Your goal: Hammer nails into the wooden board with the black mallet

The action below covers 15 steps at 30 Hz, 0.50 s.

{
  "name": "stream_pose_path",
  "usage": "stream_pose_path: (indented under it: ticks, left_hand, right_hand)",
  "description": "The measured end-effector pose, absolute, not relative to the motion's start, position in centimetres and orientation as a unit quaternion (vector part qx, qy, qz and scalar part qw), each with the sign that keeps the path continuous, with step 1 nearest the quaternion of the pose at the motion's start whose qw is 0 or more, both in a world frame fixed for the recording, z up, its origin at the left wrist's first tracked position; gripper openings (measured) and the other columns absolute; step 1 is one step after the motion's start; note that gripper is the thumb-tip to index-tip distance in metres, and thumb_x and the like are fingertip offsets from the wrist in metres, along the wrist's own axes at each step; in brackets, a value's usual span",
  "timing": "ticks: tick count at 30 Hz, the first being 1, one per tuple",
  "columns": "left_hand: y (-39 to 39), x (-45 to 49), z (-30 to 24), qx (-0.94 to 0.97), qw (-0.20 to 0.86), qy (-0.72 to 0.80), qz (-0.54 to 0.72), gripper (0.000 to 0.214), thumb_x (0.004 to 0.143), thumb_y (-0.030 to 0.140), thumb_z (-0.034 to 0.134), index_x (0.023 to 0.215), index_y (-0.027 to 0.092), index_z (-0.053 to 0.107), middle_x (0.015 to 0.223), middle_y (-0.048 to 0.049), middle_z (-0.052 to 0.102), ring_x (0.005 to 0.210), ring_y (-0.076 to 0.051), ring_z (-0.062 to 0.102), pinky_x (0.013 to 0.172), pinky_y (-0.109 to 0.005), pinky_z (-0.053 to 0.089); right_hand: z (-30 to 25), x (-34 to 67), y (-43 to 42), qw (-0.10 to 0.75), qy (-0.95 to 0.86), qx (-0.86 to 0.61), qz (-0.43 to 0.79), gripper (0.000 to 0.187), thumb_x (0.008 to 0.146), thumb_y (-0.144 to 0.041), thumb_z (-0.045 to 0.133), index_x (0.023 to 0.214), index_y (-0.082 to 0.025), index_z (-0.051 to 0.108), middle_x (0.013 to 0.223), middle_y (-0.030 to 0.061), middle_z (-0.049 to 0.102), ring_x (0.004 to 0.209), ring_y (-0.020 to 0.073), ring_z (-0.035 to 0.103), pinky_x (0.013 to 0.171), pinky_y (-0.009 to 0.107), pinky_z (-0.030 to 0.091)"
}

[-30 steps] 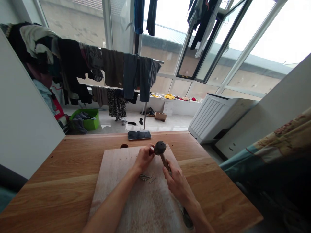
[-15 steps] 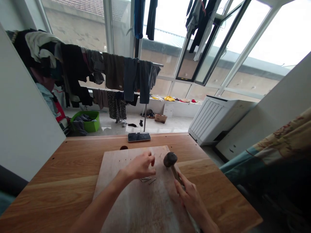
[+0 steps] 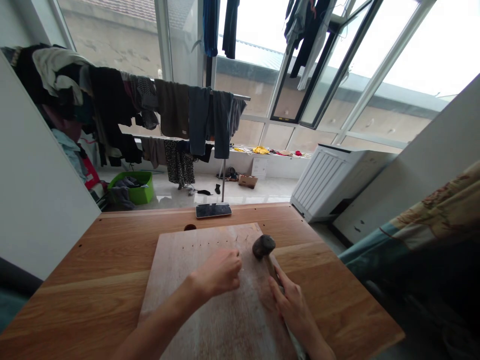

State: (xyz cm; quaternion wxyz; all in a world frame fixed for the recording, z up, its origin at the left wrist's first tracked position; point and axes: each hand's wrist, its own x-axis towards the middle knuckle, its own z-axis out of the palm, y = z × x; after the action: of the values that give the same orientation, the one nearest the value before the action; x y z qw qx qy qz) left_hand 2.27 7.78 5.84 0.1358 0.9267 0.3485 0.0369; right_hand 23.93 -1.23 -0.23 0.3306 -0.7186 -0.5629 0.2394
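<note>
With 12 o'clock pointing away from the person, the board [image 3: 210,325] lies on the tabletop [image 3: 93,280], probably to take the nail points instead of it. Two nails [image 3: 246,237] stand near its far edge at 1 o'clock, presumably upright because their tips are in the wood, and small dark dots [image 3: 218,242] carry that line towards 11. The right hand [image 3: 290,295], at 3 o'clock, grasps the hammer [image 3: 264,246] by its handle, head towards 11, seemingly to sit clear of the left hand [image 3: 219,272]. That one is curled over the board's middle, fingertips hidden, so I cannot tell whether it pinches anything. The phone [image 3: 213,210] sits beyond the board at 12, apparently out of the hammer's way
</note>
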Motion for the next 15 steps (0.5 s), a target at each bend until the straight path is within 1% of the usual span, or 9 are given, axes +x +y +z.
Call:
stream_pose_path:
  ticks: [3,5,7,8,10,12,15]
  left_hand:
    - [9.6,0.9,6.0,0.890,0.207,0.395,0.099,0.014,0.074,0.010,0.057,0.080,0.016,0.068,0.074,-0.0054,0.068,0.068,-0.019,0.062,0.059,-0.027,0.041]
    - [11.0,0.0,5.5,0.865,0.243,0.416,0.137,0.019,0.076,0.008,0.056,0.089,0.016,0.068,0.072,-0.0026,0.067,0.066,-0.016,0.061,0.059,-0.025,0.040]
    - [12.1,-0.6,4.7,0.851,0.253,0.431,0.164,0.024,0.078,0.006,0.056,0.097,0.015,0.067,0.075,-0.0023,0.067,0.067,-0.015,0.061,0.062,-0.024,0.042]
    - [12.5,-0.8,4.3,0.849,0.248,0.435,0.171,0.024,0.080,0.006,0.055,0.097,0.015,0.068,0.078,-0.0030,0.068,0.069,-0.015,0.062,0.065,-0.024,0.043]
    - [12.9,-0.8,3.6,0.852,0.222,0.441,0.173,0.019,0.084,0.008,0.054,0.090,0.016,0.070,0.084,-0.0053,0.069,0.074,-0.016,0.063,0.069,-0.025,0.044]
    - [13.0,-0.6,3.3,0.856,0.185,0.451,0.171,0.020,0.088,0.010,0.052,0.084,0.016,0.070,0.089,-0.0069,0.069,0.078,-0.017,0.064,0.073,-0.026,0.045]
    - [12.7,-0.2,3.3,0.859,0.145,0.463,0.162,0.021,0.090,0.011,0.051,0.085,0.015,0.071,0.092,-0.0083,0.068,0.081,-0.019,0.065,0.075,-0.029,0.045]
  right_hand:
    - [-0.4,24.0,-1.3,0.329,-0.562,-0.721,0.236,0.057,0.092,-0.051,0.045,0.134,-0.019,0.066,0.072,0.0053,0.073,0.070,0.0249,0.070,0.062,0.030,0.055]
    - [-0.5,24.0,-1.3,0.330,-0.559,-0.723,0.237,0.057,0.092,-0.051,0.045,0.134,-0.019,0.066,0.071,0.0049,0.072,0.068,0.0244,0.070,0.062,0.030,0.054]
    - [-0.4,23.9,-1.3,0.332,-0.554,-0.724,0.242,0.058,0.092,-0.052,0.045,0.133,-0.018,0.066,0.069,0.0046,0.071,0.066,0.0240,0.069,0.060,0.030,0.054]
    - [-0.3,23.8,-1.3,0.333,-0.552,-0.724,0.246,0.058,0.092,-0.052,0.045,0.133,-0.018,0.067,0.068,0.0044,0.070,0.065,0.0238,0.068,0.060,0.030,0.054]
    - [-0.2,23.7,-1.3,0.332,-0.549,-0.724,0.253,0.059,0.091,-0.052,0.045,0.133,-0.017,0.066,0.066,0.0037,0.069,0.063,0.0234,0.068,0.058,0.030,0.053]
    - [0.0,23.6,-1.3,0.331,-0.546,-0.724,0.260,0.060,0.091,-0.053,0.045,0.134,-0.017,0.065,0.065,0.0031,0.068,0.061,0.0233,0.067,0.058,0.030,0.053]
    - [0.3,23.5,-1.4,0.328,-0.544,-0.726,0.262,0.060,0.091,-0.053,0.045,0.135,-0.017,0.065,0.065,0.0031,0.068,0.061,0.0236,0.067,0.057,0.030,0.053]
